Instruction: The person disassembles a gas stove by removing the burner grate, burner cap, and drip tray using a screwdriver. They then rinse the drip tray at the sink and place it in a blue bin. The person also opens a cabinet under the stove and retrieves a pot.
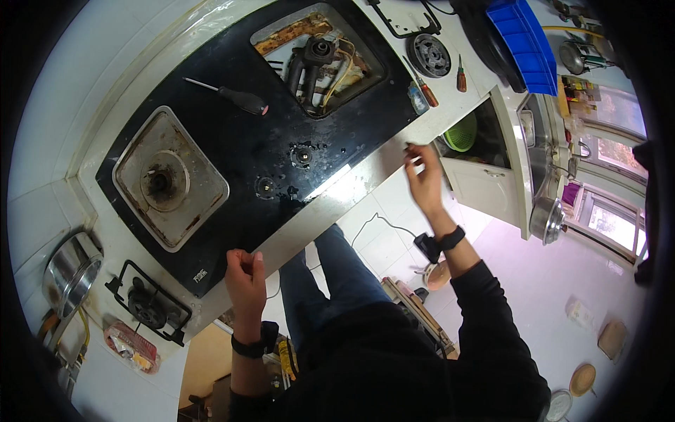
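Before me lies a black gas cooktop (232,144) with its knobs off, showing two bare valve stems, the nearer one (265,187) and the farther one (304,156). Past the cooktop's front edge, my right hand (426,184) pinches a small dark piece (409,148) at its fingertips. My left hand (246,285) hovers by the near left corner, fingers curled in; whatever they may hold is hidden. A black-handled screwdriver (242,100) rests on the glass. The right burner well is open around a dark burner body (320,50); the left well holds a stained metal drip pan (163,179).
A pan support (148,304) and a steel pot (72,274) stand at the left. On the right counter are a burner head (429,55), two screwdrivers, one of them short (461,76), and a blue bin (522,46). Below, a cabinet door (485,190) hangs open.
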Available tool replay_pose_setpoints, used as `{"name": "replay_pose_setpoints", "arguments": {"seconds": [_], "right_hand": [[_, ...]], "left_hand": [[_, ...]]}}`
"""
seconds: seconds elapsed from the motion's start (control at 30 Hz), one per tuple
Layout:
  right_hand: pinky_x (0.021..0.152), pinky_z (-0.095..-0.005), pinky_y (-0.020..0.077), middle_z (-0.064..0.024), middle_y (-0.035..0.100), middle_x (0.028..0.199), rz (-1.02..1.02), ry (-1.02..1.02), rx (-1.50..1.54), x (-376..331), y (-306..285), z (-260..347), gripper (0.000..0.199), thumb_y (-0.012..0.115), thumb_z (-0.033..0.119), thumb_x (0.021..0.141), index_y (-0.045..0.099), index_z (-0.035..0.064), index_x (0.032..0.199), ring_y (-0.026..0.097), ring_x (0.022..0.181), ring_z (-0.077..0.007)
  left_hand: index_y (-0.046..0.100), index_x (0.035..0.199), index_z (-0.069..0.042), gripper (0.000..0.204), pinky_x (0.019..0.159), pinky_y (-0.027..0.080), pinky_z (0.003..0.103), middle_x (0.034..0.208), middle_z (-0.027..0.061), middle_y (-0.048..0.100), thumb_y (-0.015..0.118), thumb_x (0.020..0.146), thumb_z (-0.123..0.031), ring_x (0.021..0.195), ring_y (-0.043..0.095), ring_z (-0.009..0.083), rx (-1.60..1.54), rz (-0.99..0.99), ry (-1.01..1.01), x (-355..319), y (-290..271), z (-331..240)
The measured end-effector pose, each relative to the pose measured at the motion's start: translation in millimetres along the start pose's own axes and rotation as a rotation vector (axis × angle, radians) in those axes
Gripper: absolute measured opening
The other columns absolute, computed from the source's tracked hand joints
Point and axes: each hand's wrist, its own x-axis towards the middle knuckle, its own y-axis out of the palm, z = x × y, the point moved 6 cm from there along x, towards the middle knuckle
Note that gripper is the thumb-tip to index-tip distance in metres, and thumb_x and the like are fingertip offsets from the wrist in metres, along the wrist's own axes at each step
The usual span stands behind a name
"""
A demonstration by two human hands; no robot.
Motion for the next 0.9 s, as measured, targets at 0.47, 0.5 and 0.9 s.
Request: {"name": "replay_pose_setpoints", "arguments": {"seconds": [0.47,0.5,0.9], "right_hand": [[0.082,-0.0369,0.0499,-0.0140,0.062,0.102,-0.152,-0.161,-0.283,147,-58,-80,0.024,0.066,0.007,0.091,0.065,0.0012,0.115,0.061,0.091,-0.0283],[0.082,-0.0367,0.0499,-0.0139,0.062,0.102,-0.152,-0.182,-0.256,148,-60,-81,0.024,0.066,0.007,0.091,0.065,0.0013,0.115,0.061,0.090,-0.0284],[0.090,-0.0454,0.0486,-0.0144,0.061,0.110,0.341,-0.563,-0.007,118,93,94,0.032,0.074,0.012,0.087,0.065,0.0023,0.116,0.059,0.105,-0.0349]], "left_hand": [[0.065,0.096,0.000,0.019,0.062,0.040,0.029,0.078,0.0066,0.054,0.054,0.104,-0.014,0.068,0.050,0.0154,-0.019,0.014,-0.062,-10,86,-27],[0.066,0.101,-0.001,0.021,0.064,0.042,0.030,0.080,0.0074,0.056,0.053,0.105,-0.016,0.069,0.054,0.0173,-0.033,0.035,-0.034,-9,100,-31],[0.065,0.114,-0.003,0.021,0.072,0.054,0.039,0.097,0.0166,0.069,0.062,0.101,-0.019,0.084,0.070,0.0315,0.005,0.057,-0.072,9,150,-87]]}}
